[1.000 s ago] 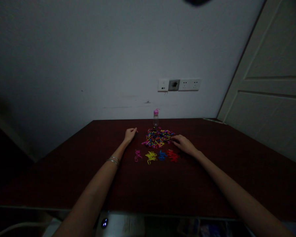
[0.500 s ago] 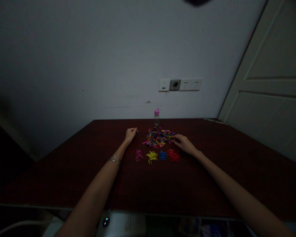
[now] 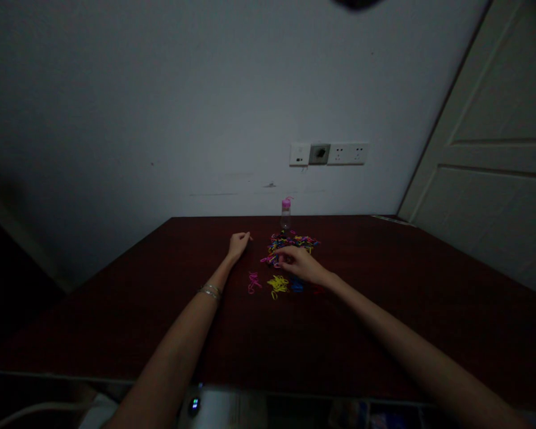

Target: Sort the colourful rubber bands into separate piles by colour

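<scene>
Small coloured rubber bands lie in a mixed pile (image 3: 301, 241) on the dark red table (image 3: 161, 322). My right hand (image 3: 300, 263) is over the front left of this pile, thumb and fingertips apart, with pink bands at the fingertips. In front are sorted groups: pink bands (image 3: 254, 282), yellow bands (image 3: 277, 284), blue bands (image 3: 297, 285), and red bands (image 3: 317, 289), dim under my right forearm. My left hand (image 3: 239, 244) rests on the table left of the pile, loosely closed, with nothing visible in it.
Behind the pile stands a small clear bottle (image 3: 286, 215) with a pink cap. Wall sockets (image 3: 348, 154) are above it. A white panelled door (image 3: 495, 155) is on the right. Below the table's front edge are a small dark device with lights (image 3: 194, 406) and other items.
My right hand has moved left from the pile's right edge to its front left, now covering part of it. My left hand has stayed in place. The view has shifted slightly.
</scene>
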The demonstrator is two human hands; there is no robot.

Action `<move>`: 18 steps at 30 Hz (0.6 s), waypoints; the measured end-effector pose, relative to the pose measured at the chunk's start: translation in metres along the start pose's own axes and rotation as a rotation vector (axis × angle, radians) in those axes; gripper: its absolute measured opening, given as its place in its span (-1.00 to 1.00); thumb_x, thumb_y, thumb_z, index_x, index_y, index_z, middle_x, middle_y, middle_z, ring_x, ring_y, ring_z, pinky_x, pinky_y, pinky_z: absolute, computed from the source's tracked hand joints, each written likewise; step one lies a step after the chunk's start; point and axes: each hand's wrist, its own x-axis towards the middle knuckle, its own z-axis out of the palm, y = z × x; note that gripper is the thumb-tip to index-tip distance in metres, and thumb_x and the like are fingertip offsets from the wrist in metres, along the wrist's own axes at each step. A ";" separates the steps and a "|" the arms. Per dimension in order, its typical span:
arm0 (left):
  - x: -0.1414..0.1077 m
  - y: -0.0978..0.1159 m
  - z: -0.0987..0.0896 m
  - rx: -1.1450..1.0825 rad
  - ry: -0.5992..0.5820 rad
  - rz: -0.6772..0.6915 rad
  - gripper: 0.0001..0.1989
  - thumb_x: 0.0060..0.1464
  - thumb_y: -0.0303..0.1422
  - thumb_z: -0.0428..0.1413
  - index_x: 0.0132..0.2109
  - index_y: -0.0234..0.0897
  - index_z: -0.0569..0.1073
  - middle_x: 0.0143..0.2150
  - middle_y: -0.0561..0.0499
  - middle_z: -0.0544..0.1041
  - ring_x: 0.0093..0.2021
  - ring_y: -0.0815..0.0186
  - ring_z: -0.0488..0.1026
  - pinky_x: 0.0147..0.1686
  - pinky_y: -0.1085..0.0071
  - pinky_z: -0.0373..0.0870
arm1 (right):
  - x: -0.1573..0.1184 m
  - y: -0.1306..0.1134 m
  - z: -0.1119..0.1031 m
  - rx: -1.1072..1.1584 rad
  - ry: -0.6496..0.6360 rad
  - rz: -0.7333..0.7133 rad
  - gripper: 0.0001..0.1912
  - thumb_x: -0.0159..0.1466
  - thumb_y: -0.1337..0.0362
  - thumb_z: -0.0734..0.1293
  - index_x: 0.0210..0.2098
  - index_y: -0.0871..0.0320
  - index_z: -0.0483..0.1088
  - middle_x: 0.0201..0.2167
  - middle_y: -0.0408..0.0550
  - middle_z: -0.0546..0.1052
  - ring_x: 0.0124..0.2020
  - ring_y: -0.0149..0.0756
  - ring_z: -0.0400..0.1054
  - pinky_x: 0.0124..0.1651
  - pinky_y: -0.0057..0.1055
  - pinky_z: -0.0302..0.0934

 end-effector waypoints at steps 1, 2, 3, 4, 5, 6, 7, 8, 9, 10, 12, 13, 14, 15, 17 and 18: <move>0.000 0.000 0.000 -0.001 -0.002 0.004 -0.64 -0.05 -0.18 -0.05 -0.50 -0.37 0.49 -0.62 0.03 0.42 -0.54 0.36 0.33 -0.47 0.48 0.17 | 0.004 -0.008 0.007 -0.018 -0.032 -0.035 -0.69 0.13 0.39 0.25 -0.12 0.18 0.37 -0.36 -0.08 0.48 -0.34 -0.37 0.33 -0.23 -0.43 0.19; -0.001 0.001 -0.001 -0.002 -0.003 0.006 -0.64 -0.05 -0.19 -0.05 -0.50 -0.37 0.49 -0.62 0.03 0.42 -0.54 0.37 0.33 -0.47 0.48 0.17 | 0.008 -0.016 0.014 -0.040 -0.066 -0.062 -0.69 0.13 0.40 0.24 -0.11 0.18 0.38 -0.36 -0.08 0.49 -0.34 -0.37 0.33 -0.23 -0.43 0.19; -0.001 0.001 -0.001 -0.004 -0.003 0.007 -0.64 -0.05 -0.19 -0.05 -0.50 -0.37 0.49 -0.62 0.03 0.42 -0.54 0.37 0.33 -0.47 0.48 0.17 | 0.012 -0.022 0.020 -0.060 -0.100 -0.088 -0.69 0.13 0.41 0.24 -0.11 0.19 0.38 -0.36 -0.07 0.49 -0.34 -0.37 0.33 -0.22 -0.43 0.19; -0.002 0.002 -0.001 -0.004 -0.003 0.008 -0.64 -0.05 -0.19 -0.05 -0.50 -0.37 0.49 -0.62 0.03 0.42 -0.54 0.37 0.33 -0.47 0.48 0.17 | 0.015 -0.028 0.026 -0.081 -0.125 -0.110 -0.69 0.13 0.42 0.24 -0.11 0.19 0.38 -0.34 -0.07 0.49 -0.32 -0.37 0.33 -0.21 -0.43 0.18; -0.002 0.003 -0.002 -0.004 -0.002 0.008 -0.64 -0.04 -0.19 -0.05 -0.50 -0.37 0.49 -0.62 0.03 0.42 -0.53 0.36 0.33 -0.47 0.48 0.18 | 0.017 -0.032 0.030 -0.099 -0.146 -0.126 -0.68 0.13 0.42 0.24 -0.10 0.18 0.38 -0.32 -0.06 0.50 -0.30 -0.36 0.33 -0.19 -0.43 0.18; -0.003 0.004 -0.002 -0.004 -0.002 0.008 -0.64 -0.04 -0.20 -0.05 -0.50 -0.37 0.49 -0.62 0.03 0.43 -0.53 0.36 0.34 -0.46 0.48 0.18 | 0.020 -0.035 0.034 -0.116 -0.164 -0.135 -0.67 0.14 0.42 0.23 -0.09 0.17 0.38 -0.30 -0.05 0.50 -0.27 -0.36 0.33 -0.17 -0.43 0.17; -0.004 0.005 -0.002 -0.002 -0.002 0.007 -0.64 -0.04 -0.20 -0.05 -0.50 -0.37 0.49 -0.62 0.02 0.43 -0.53 0.36 0.34 -0.46 0.48 0.18 | 0.021 -0.037 0.037 -0.131 -0.177 -0.139 -0.67 0.14 0.42 0.23 -0.09 0.16 0.38 -0.27 -0.05 0.50 -0.25 -0.35 0.33 -0.15 -0.42 0.17; -0.004 0.006 -0.003 0.001 -0.004 0.005 -0.65 -0.04 -0.20 -0.05 -0.50 -0.37 0.50 -0.62 0.02 0.43 -0.52 0.35 0.34 -0.46 0.48 0.18 | 0.023 -0.037 0.039 -0.144 -0.189 -0.138 -0.67 0.15 0.42 0.23 -0.09 0.15 0.38 -0.25 -0.04 0.50 -0.23 -0.34 0.33 -0.14 -0.42 0.17; -0.005 0.007 -0.003 0.005 -0.006 0.002 -0.65 -0.04 -0.20 -0.05 -0.50 -0.36 0.50 -0.62 0.02 0.43 -0.52 0.35 0.34 -0.46 0.47 0.19 | 0.024 -0.037 0.040 -0.154 -0.199 -0.134 -0.67 0.16 0.42 0.22 -0.09 0.15 0.38 -0.23 -0.03 0.50 -0.21 -0.34 0.33 -0.13 -0.42 0.17; -0.005 0.007 -0.003 0.009 -0.008 -0.002 -0.65 -0.05 -0.20 -0.05 -0.49 -0.36 0.50 -0.62 0.02 0.43 -0.52 0.35 0.35 -0.45 0.47 0.19 | 0.024 -0.036 0.040 -0.160 -0.206 -0.129 -0.68 0.16 0.42 0.21 -0.09 0.15 0.38 -0.23 -0.03 0.50 -0.20 -0.33 0.33 -0.12 -0.42 0.17; -0.006 0.008 -0.004 0.015 -0.008 -0.007 -0.65 -0.05 -0.20 -0.05 -0.49 -0.36 0.50 -0.63 0.02 0.43 -0.51 0.34 0.35 -0.45 0.47 0.19 | 0.023 -0.032 0.039 -0.159 -0.210 -0.121 -0.68 0.17 0.42 0.20 -0.09 0.15 0.39 -0.23 -0.03 0.50 -0.19 -0.33 0.34 -0.12 -0.41 0.17; -0.006 0.008 -0.004 0.017 -0.007 -0.006 -0.65 -0.05 -0.20 -0.05 -0.50 -0.35 0.50 -0.63 0.03 0.43 -0.51 0.34 0.35 -0.45 0.47 0.19 | 0.021 -0.029 0.036 -0.154 -0.198 -0.112 -0.68 0.17 0.43 0.20 -0.10 0.15 0.39 -0.23 -0.03 0.50 -0.19 -0.33 0.34 -0.12 -0.41 0.17; -0.006 0.008 -0.004 0.017 -0.007 -0.003 -0.65 -0.05 -0.20 -0.05 -0.50 -0.35 0.50 -0.63 0.03 0.43 -0.51 0.34 0.35 -0.44 0.47 0.19 | 0.019 -0.026 0.033 -0.146 -0.183 -0.101 -0.68 0.17 0.43 0.20 -0.10 0.16 0.39 -0.23 -0.03 0.50 -0.20 -0.33 0.34 -0.12 -0.41 0.18; -0.006 0.008 -0.004 0.017 -0.007 0.002 -0.65 -0.06 -0.20 -0.05 -0.50 -0.35 0.50 -0.63 0.02 0.43 -0.51 0.34 0.35 -0.44 0.47 0.19 | 0.017 -0.022 0.029 -0.136 -0.166 -0.090 -0.68 0.17 0.44 0.20 -0.10 0.15 0.39 -0.23 -0.03 0.50 -0.21 -0.34 0.35 -0.13 -0.41 0.18; -0.005 0.007 -0.004 0.020 -0.008 0.010 -0.65 -0.06 -0.20 -0.05 -0.51 -0.35 0.50 -0.63 0.02 0.42 -0.51 0.34 0.35 -0.44 0.47 0.18 | 0.013 -0.013 0.019 -0.119 -0.130 -0.068 -0.69 0.17 0.43 0.20 -0.11 0.14 0.40 -0.24 -0.04 0.51 -0.24 -0.34 0.36 -0.16 -0.41 0.19; -0.005 0.006 -0.003 0.023 -0.008 0.012 -0.65 -0.06 -0.20 -0.05 -0.51 -0.35 0.49 -0.63 0.02 0.42 -0.51 0.34 0.35 -0.45 0.47 0.18 | 0.010 -0.008 0.013 -0.112 -0.111 -0.058 -0.70 0.17 0.43 0.20 -0.12 0.14 0.41 -0.25 -0.05 0.51 -0.25 -0.34 0.36 -0.18 -0.41 0.20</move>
